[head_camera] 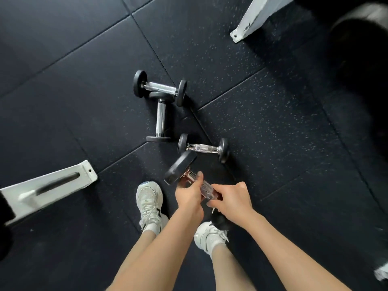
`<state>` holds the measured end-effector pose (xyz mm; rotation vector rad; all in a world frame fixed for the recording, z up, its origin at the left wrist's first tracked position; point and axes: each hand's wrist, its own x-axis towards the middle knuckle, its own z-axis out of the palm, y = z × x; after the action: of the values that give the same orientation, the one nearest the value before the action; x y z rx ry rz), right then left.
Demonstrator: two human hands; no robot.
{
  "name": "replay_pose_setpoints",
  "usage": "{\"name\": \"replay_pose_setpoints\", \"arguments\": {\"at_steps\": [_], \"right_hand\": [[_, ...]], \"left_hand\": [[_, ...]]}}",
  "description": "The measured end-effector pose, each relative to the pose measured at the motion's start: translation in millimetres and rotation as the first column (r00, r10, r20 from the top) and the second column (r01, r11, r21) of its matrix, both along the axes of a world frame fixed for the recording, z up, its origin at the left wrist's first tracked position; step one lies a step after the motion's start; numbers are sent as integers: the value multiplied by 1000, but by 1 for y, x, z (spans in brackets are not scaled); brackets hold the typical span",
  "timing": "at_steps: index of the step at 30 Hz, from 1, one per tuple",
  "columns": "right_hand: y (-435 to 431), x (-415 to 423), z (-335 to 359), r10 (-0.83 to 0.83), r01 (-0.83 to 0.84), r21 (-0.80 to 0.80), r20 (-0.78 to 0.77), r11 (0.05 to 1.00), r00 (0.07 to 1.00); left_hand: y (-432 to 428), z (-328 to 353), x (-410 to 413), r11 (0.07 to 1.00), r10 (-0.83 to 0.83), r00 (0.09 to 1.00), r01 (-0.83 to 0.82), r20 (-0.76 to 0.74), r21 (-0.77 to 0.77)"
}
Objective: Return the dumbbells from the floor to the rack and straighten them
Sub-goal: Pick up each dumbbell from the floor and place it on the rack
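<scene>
The black rubber floor (273, 122) fills the view, with one white frame foot (52, 185) at the left and another (252, 19) at the top. Whether these belong to the rack I cannot tell; no rack shelf shows plainly.

Three dumbbells lie on the floor ahead of the shoes (149, 202): the far dumbbell (160, 88), the mid dumbbell (160, 118) with one head touching it, and the near dumbbell (203, 147) just beside them.

The held dumbbell (180, 166) is off the floor, tilted, far head up and near head down by the right shoe. Both hands grip its chrome handle: the left hand (189, 196) curled round the upper part with its thumb along the bar, the right hand (233, 200) curled round the lower part.

The step looks like the carry to the rack. Best to level the handle first, keep it close to the body, and step clear of the near dumbbell underfoot.
</scene>
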<state>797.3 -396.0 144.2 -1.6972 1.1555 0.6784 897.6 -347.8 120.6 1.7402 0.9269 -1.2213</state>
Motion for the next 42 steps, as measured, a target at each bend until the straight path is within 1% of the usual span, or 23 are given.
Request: {"name": "replay_pose_setpoints", "arguments": {"at_steps": [3,8,10,13,17,20,22,24,27,29,32,37,40,42], "right_hand": [[-15,-7,85,-76,77,-37,21,996,997],[-41,-21,233,-67,70,-99,32,993,997],[-52,-27,281,-89,95,-148,46,985,995],[-70,-34,342,-144,152,-204,54,967,988],[-95,-33,404,-243,252,-253,68,934,968],[-113,-29,435,-335,342,-282,74,896,939],[-126,-27,449,-415,428,-289,106,857,903],[-140,-26,463,-491,510,-273,140,815,860],[-165,-29,482,-558,593,-248,200,766,805],[-183,-34,495,-591,636,-243,237,732,771],[-223,-49,508,-631,686,-277,269,673,727],[-308,-85,513,-697,760,-335,309,557,647],[-363,-109,509,-717,820,-325,400,472,571],[-400,-123,505,-736,844,-335,420,419,532]], "left_hand": [[-18,78,-7,995,-86,996,88,36,-47],[-51,230,-23,967,-222,966,235,130,-99],[-67,285,-26,950,-260,952,283,163,-135],[-91,348,-28,914,-321,926,358,200,-193],[-124,408,-24,858,-388,884,450,261,-249],[-151,445,-18,797,-439,842,526,314,-298],[-171,463,-14,747,-480,803,586,353,-315],[-192,479,-13,690,-516,755,646,405,-325],[-228,497,-16,612,-565,680,725,467,-316],[-253,508,-21,576,-573,646,755,504,-312],[-302,525,-39,491,-607,580,811,544,-317],[-399,537,-82,390,-643,496,868,583,-309],[-466,537,-112,309,-667,409,912,623,-269],[-510,536,-134,248,-690,335,942,641,-225]]}}
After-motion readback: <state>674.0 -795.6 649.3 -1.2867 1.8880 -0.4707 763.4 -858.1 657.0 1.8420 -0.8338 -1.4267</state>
